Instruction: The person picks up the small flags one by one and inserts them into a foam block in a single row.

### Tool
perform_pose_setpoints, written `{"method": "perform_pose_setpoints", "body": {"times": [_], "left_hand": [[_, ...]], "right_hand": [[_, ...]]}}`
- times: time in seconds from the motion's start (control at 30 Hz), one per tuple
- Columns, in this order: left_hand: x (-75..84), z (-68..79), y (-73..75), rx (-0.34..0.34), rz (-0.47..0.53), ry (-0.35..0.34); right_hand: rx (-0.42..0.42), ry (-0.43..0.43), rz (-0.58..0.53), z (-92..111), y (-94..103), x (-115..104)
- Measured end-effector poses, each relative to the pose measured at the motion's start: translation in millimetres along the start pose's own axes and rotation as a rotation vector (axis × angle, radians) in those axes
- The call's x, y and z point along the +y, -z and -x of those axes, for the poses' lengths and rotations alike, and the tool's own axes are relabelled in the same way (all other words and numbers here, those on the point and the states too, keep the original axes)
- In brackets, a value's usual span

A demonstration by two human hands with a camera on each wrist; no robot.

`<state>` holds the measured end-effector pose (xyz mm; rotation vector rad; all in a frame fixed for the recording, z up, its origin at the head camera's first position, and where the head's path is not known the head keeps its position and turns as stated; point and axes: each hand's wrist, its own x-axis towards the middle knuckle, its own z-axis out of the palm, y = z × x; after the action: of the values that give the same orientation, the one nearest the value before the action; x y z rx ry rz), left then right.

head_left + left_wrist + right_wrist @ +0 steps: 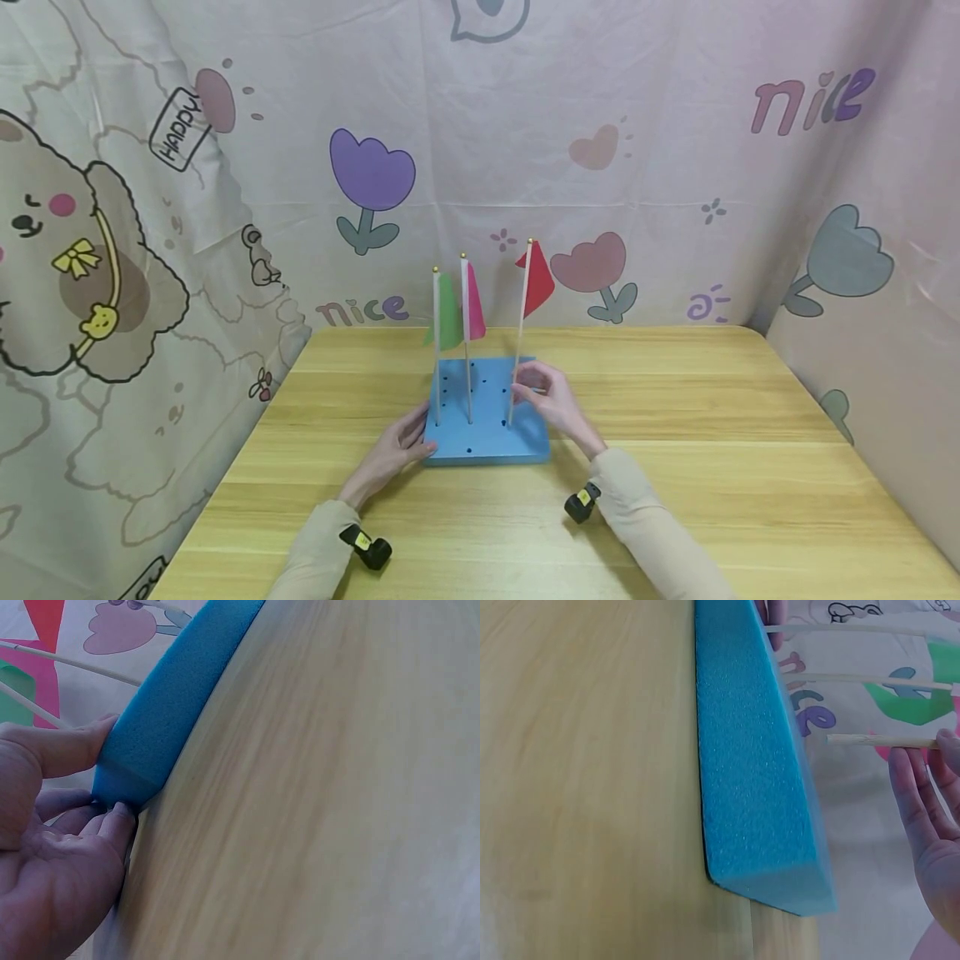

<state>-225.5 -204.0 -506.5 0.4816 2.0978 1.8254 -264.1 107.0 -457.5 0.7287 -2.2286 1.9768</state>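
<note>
A blue foam block with dark holes in its top lies on the table. At its left front corner my left hand grips it; the left wrist view shows the thumb on the top edge and fingers lower at the corner. A green flag and a pink flag stand upright in the block on thin sticks. My right hand pinches the stick of a red flag, slightly tilted. In the right wrist view this stick's lower end is apart from the block.
The wooden table extends around the block on all sides. Behind it hangs a printed cloth with flowers, hearts and a bear. Each sleeve carries a small black wrist camera, the left one and the right one.
</note>
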Motion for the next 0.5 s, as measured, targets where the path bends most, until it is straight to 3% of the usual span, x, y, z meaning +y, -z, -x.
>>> {"method": "perform_pose_setpoints", "body": {"times": [0.23,0.5], "left_hand": [[0.5,0.7,0.3,-0.003,-0.009,-0.010],[0.9,0.6,0.1,-0.004,-0.011,-0.002]], "right_hand": [[-0.015,-0.015,0.058,0.9,-7.3,-28.1],[0.010,0.029,0.062,-4.6,-10.5,3.6]]}}
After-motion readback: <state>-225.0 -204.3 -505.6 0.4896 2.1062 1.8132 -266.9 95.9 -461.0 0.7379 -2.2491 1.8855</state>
